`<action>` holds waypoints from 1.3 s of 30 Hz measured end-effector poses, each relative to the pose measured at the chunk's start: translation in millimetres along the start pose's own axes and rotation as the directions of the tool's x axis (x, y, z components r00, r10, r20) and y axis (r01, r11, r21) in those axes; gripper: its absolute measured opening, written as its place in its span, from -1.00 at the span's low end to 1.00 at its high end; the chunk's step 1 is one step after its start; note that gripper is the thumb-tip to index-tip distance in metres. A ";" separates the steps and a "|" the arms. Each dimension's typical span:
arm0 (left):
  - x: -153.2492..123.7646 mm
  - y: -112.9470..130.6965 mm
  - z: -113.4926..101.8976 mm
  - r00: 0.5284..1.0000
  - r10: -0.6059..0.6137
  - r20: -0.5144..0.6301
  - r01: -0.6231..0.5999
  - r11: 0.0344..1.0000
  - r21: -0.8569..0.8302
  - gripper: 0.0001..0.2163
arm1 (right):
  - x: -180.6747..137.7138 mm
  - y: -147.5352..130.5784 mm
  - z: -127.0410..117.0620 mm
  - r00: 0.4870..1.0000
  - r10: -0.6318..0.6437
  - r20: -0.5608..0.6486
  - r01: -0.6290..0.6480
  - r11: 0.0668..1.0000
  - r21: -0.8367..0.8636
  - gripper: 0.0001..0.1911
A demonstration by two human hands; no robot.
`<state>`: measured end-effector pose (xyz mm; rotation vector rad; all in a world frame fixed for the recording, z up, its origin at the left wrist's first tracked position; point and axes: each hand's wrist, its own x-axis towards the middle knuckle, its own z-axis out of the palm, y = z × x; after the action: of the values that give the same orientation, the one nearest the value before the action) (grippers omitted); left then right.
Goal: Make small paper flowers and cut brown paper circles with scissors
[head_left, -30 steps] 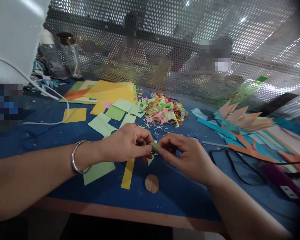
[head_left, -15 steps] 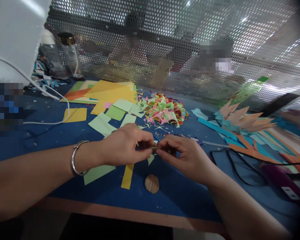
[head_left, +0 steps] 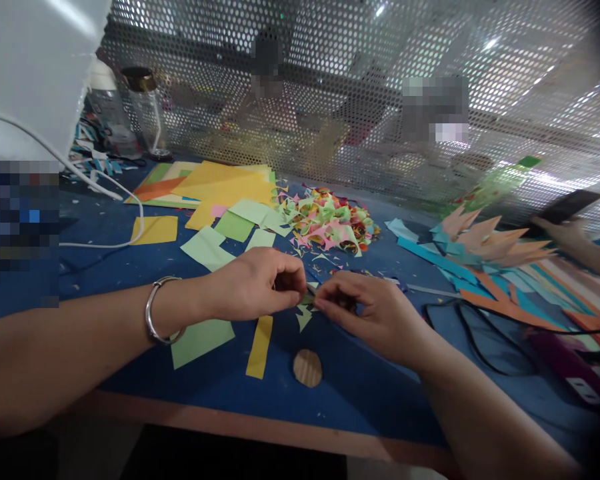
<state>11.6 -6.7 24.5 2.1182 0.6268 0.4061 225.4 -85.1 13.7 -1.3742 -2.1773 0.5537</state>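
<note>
My right hand (head_left: pixel 373 305) closed, thumb and forefinger pinching small pale strip-like piece (head_left: pixel 311 289), details too small to make out; piece sits at fingertips, in narrow gap between both hands. My left hand (head_left: pixel 253 283) curled just beside it; cannot tell whether those fingers grip anything. Pointed pale-green paper scrap (head_left: pixel 304 320) on blue tabletop (head_left: pixel 370 403), just below fingertips. Round tan wood-grained disc (head_left: pixel 307 368) nearer me, apart from both hands.

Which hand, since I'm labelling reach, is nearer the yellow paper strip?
Left. The left hand is by the far end of the yellow paper strip; the right hand is farther off, to the strip's right.
</note>
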 end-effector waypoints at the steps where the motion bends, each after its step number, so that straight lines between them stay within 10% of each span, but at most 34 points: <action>1: 1.2 -1.2 -0.4 1.000 -0.029 -0.012 0.028 0.999 -0.045 -0.95 | -0.2 0.5 -1.0 1.000 0.004 -0.029 -0.004 1.000 -0.006 -0.83; 7: 7.4 -3.6 7.4 0.961 -0.272 -0.049 0.174 0.735 -0.656 -0.87 | -2.9 0.3 1.5 0.963 -0.129 -0.239 0.094 0.984 -0.151 -0.93; 13: 7.7 4.8 19.1 0.898 -0.438 -0.025 0.225 0.509 -0.831 -0.85 | -2.5 -3.5 9.8 0.921 -0.310 -0.238 0.251 0.936 -0.248 -0.86; 29: 4.5 11.2 27.1 0.855 -0.516 0.055 0.255 0.326 -0.910 -0.87 | -2.5 -3.5 12.5 0.873 -0.405 -0.271 0.311 0.891 -0.331 -0.87; 39: 5.1 5.9 28.7 0.904 -0.428 -0.009 0.199 0.439 -0.876 -0.89 | -2.6 -9.7 14.4 0.911 -0.281 -0.302 0.213 0.947 -0.240 -0.91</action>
<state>31.6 -25.6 13.3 0.9361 0.7317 0.6014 210.8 -92.5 7.5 -1.1614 -2.1214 -0.0011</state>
